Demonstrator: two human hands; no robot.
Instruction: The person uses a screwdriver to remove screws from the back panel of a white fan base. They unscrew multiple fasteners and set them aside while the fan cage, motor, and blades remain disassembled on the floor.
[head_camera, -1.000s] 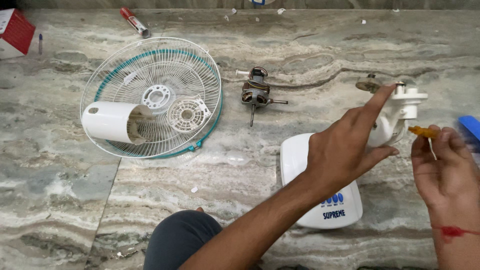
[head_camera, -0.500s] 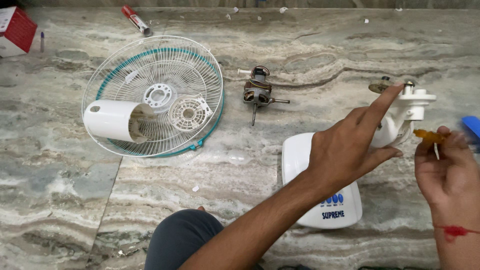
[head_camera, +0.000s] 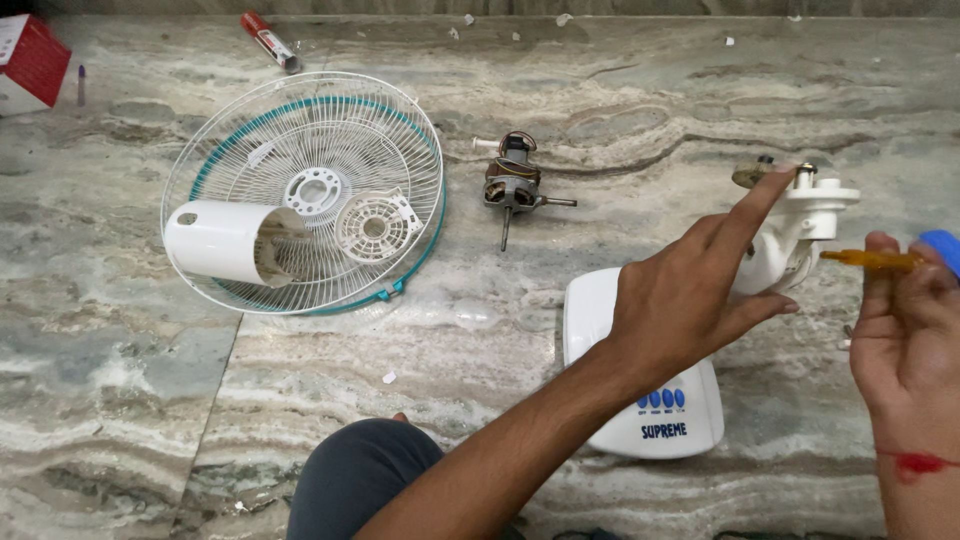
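Observation:
My left hand (head_camera: 690, 290) reaches over the white fan base (head_camera: 650, 410), its index finger touching the top of the white neck bracket (head_camera: 815, 215); its fingers are apart and hold nothing. At the right edge my right hand (head_camera: 905, 325) grips a screwdriver (head_camera: 870, 260) with an orange handle, lying level and pointing at the bracket. A small brass-coloured part (head_camera: 750, 175) sits just behind the bracket's top.
A fan motor (head_camera: 512, 185) with its shaft lies on the marble floor behind the base. To the left lies a white wire fan guard (head_camera: 300, 140) holding a white cylindrical cover (head_camera: 220, 240) and a round vented cap (head_camera: 372, 226). A red marker (head_camera: 268, 40) and red box (head_camera: 35, 62) lie far left. My knee (head_camera: 365, 480) is at the bottom.
Both hands stay at the neck bracket, almost unmoved. The view has shifted slightly, so everything sits a little more to the right in frame.

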